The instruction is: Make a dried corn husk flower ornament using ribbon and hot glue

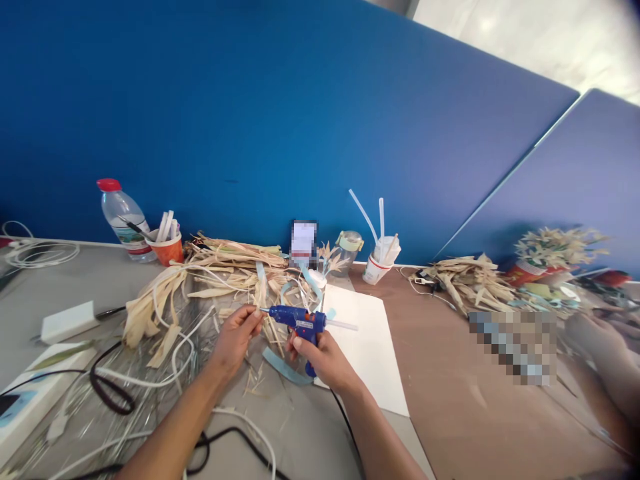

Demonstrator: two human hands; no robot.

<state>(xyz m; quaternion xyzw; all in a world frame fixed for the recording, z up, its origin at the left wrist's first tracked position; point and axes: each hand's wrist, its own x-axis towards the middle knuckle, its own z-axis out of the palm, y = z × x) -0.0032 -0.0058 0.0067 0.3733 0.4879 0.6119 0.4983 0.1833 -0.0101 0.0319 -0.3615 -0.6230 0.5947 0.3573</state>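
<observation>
My right hand (327, 360) is wrapped round the grip of a blue hot glue gun (299, 319), which lies roughly level with its nozzle pointing left. A clear glue stick (345, 325) pokes out of its back end. My left hand (237, 333) is closed in a pinch right at the nozzle tip; what sits between its fingertips is too small to make out. Beneath and behind the hands are dried corn husks (235, 255) and scraps. A light blue strip (284, 367) lies on the desk below the glue gun.
Paper (373, 347) lies to the right. A water bottle (125, 220), an orange cup (167, 249), a phone (304, 241) and a cup with glue sticks (379, 268) line the blue partition (280, 120). White cables (180, 373) and a power strip (35, 393) spread left. Another person's hand (595, 343) is at right.
</observation>
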